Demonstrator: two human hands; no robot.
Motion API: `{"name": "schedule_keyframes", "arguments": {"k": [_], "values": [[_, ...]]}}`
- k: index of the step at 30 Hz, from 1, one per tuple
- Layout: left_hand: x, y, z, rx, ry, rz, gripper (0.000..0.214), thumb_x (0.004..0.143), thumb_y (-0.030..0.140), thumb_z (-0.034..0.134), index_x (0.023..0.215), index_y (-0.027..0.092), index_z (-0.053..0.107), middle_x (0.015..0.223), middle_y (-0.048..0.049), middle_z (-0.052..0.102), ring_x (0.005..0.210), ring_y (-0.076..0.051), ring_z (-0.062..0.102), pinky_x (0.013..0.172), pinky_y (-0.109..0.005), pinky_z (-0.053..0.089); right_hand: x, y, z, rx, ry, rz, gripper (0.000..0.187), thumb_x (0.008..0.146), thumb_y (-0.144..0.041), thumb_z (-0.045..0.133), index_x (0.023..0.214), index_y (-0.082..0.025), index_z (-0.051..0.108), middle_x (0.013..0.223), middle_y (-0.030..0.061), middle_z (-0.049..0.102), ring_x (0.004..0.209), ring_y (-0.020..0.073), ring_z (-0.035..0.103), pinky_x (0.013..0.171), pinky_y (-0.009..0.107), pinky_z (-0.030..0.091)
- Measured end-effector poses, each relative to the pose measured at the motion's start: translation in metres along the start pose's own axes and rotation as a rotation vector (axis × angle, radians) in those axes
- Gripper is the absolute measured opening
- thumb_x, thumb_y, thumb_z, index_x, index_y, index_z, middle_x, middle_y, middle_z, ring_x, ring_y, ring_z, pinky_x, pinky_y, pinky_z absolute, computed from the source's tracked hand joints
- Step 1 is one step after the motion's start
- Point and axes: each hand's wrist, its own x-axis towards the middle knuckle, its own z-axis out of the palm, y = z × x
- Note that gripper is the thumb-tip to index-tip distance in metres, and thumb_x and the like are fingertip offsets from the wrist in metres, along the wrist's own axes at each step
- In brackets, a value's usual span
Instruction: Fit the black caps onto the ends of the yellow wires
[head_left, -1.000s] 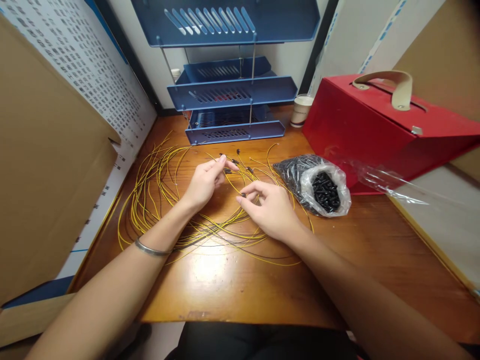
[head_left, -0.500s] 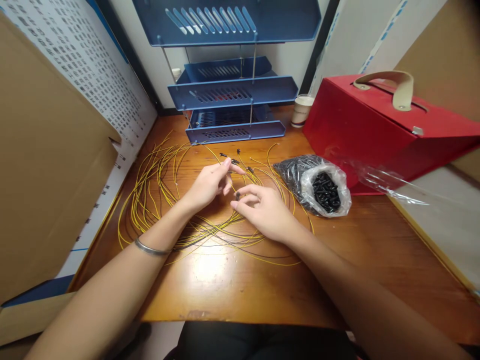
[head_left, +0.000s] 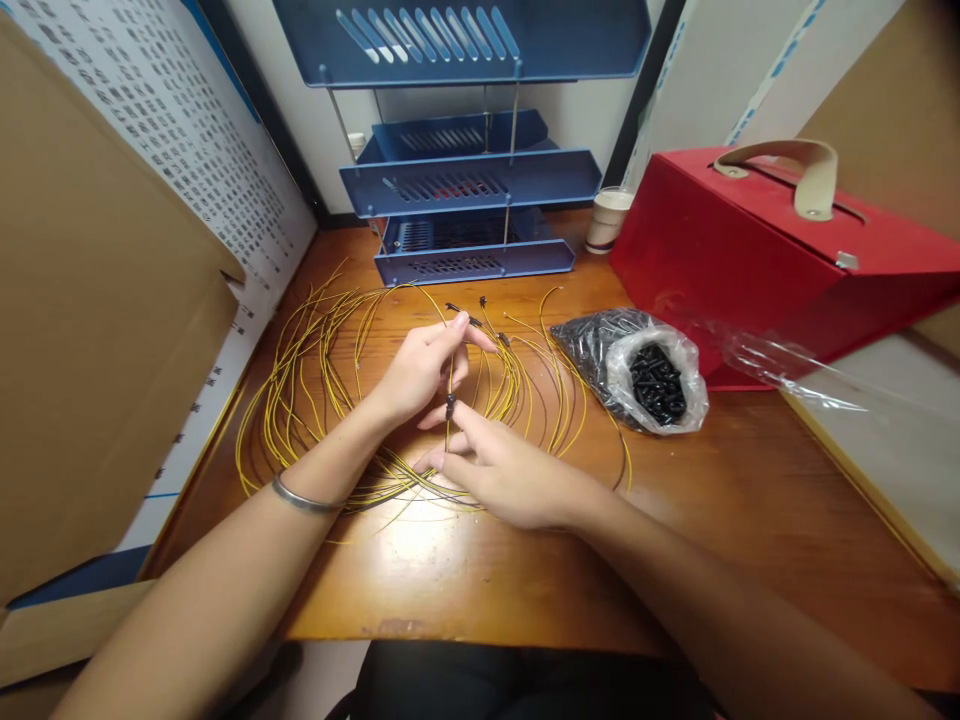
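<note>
Between my hands a yellow wire runs nearly upright, with a small black connector (head_left: 450,406) partway along it. My left hand (head_left: 424,372) is closed on the wire's upper part, thumb and forefinger raised. Lower down, my right hand (head_left: 491,468) pinches the same wire just below the connector, which sits against its forefinger. Around and under both hands lie loose coils of yellow and dark wires (head_left: 300,400) on the wooden table (head_left: 555,590). Several wire ends behind my left hand carry black connectors (head_left: 503,340).
To the right, an open clear plastic bag (head_left: 694,390) holds many small black parts (head_left: 657,384). A red box (head_left: 720,250) with a beige handle stands behind it, beside a paper cup (head_left: 607,220). A blue tiered tray rack (head_left: 472,265) stands at the back. Cardboard (head_left: 90,300) borders the left.
My right hand has moved down and slightly left along the wire. The connector now shows between the hands, and the wire is stretched upright. My left hand has hardly moved.
</note>
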Motion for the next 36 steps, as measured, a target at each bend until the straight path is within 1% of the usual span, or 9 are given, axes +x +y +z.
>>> {"name": "schedule_keyframes", "arguments": {"k": [2, 7, 12, 15, 18, 22, 25, 31, 36], "values": [[0.002, -0.003, -0.001, 0.0, 0.023, 0.021, 0.052, 0.093, 0.061, 0.052, 0.084, 0.013, 0.07, 0.045, 0.0043, 0.046, 0.034, -0.006, 0.032, 0.036, -0.023, 0.021, 0.002, 0.001, -0.001, 0.055, 0.066, -0.004, 0.018, 0.097, -0.025, 0.05, 0.112, -0.017, 0.056, 0.091, 0.0055, 0.073, 0.08, 0.0169, 0.066, 0.072, 0.03, 0.049], [0.006, -0.009, -0.001, 0.005, 0.012, 0.036, 0.055, 0.091, 0.066, 0.052, 0.08, 0.014, 0.067, 0.042, 0.0047, 0.042, 0.036, -0.008, 0.034, 0.039, -0.024, 0.023, 0.011, 0.005, -0.013, 0.116, 0.435, -0.031, 0.017, 0.097, -0.028, 0.054, 0.099, -0.014, 0.065, 0.083, 0.0058, 0.076, 0.073, 0.0153, 0.068, 0.07, 0.028, 0.048], [0.006, -0.015, 0.003, 0.04, -0.059, 0.082, 0.054, 0.092, 0.065, 0.053, 0.067, 0.017, 0.056, 0.044, 0.0051, 0.042, 0.041, -0.008, 0.038, 0.044, -0.023, 0.031, 0.014, 0.014, -0.02, 0.152, 0.564, -0.112, 0.019, 0.094, -0.03, 0.059, 0.091, -0.014, 0.069, 0.085, 0.0082, 0.077, 0.079, 0.0182, 0.072, 0.079, 0.031, 0.051], [0.004, -0.021, 0.004, 0.087, -0.126, 0.056, 0.051, 0.094, 0.061, 0.054, 0.066, 0.018, 0.05, 0.049, 0.0043, 0.046, 0.045, -0.008, 0.042, 0.046, -0.022, 0.034, 0.014, 0.017, -0.019, 0.154, 0.557, -0.104, 0.02, 0.093, -0.029, 0.059, 0.092, -0.013, 0.071, 0.089, 0.01, 0.078, 0.081, 0.0195, 0.073, 0.082, 0.033, 0.052], [0.003, -0.024, 0.003, 0.122, -0.139, 0.029, 0.049, 0.096, 0.055, 0.053, 0.066, 0.018, 0.048, 0.05, 0.0043, 0.047, 0.044, -0.008, 0.044, 0.045, -0.021, 0.033, 0.014, 0.015, -0.018, 0.121, 0.552, -0.044, 0.019, 0.093, -0.028, 0.059, 0.091, -0.013, 0.071, 0.089, 0.01, 0.079, 0.081, 0.0194, 0.073, 0.082, 0.033, 0.052], [0.005, -0.02, 0.003, 0.081, -0.058, 0.038, 0.051, 0.091, 0.057, 0.058, 0.06, 0.019, 0.043, 0.048, 0.006, 0.038, 0.041, -0.007, 0.037, 0.041, -0.021, 0.026, 0.013, 0.013, -0.016, 0.07, 0.517, 0.031, 0.018, 0.092, -0.027, 0.061, 0.087, -0.014, 0.071, 0.085, 0.0074, 0.079, 0.077, 0.0179, 0.072, 0.075, 0.03, 0.05], [0.008, -0.014, 0.002, 0.039, 0.029, 0.073, 0.054, 0.084, 0.06, 0.065, 0.057, 0.019, 0.041, 0.05, 0.0069, 0.034, 0.043, -0.005, 0.028, 0.041, -0.022, 0.022, 0.01, 0.012, -0.012, 0.03, 0.427, 0.058, 0.019, 0.09, -0.032, 0.064, 0.087, -0.014, 0.071, 0.082, 0.0057, 0.078, 0.074, 0.0179, 0.072, 0.069, 0.029, 0.05], [0.009, -0.008, -0.003, 0.079, 0.111, 0.109, 0.049, 0.084, 0.059, 0.066, 0.059, 0.019, 0.05, 0.045, 0.0075, 0.033, 0.041, -0.007, 0.026, 0.042, -0.024, 0.023, 0.001, 0.004, -0.006, -0.235, 0.185, -0.081, 0.017, 0.091, -0.025, 0.062, 0.101, -0.018, 0.073, 0.107, 0.0062, 0.079, 0.103, 0.0201, 0.074, 0.092, 0.034, 0.053], [0.008, -0.008, -0.004, 0.159, 0.132, 0.156, 0.05, 0.085, 0.058, 0.064, 0.058, 0.019, 0.051, 0.046, 0.0061, 0.035, 0.044, -0.008, 0.029, 0.044, -0.025, 0.025, 0.002, 0.004, -0.005, -0.277, 0.118, -0.105, 0.014, 0.093, -0.023, 0.059, 0.101, -0.019, 0.07, 0.103, 0.0056, 0.08, 0.1, 0.0206, 0.075, 0.086, 0.032, 0.053]]}}
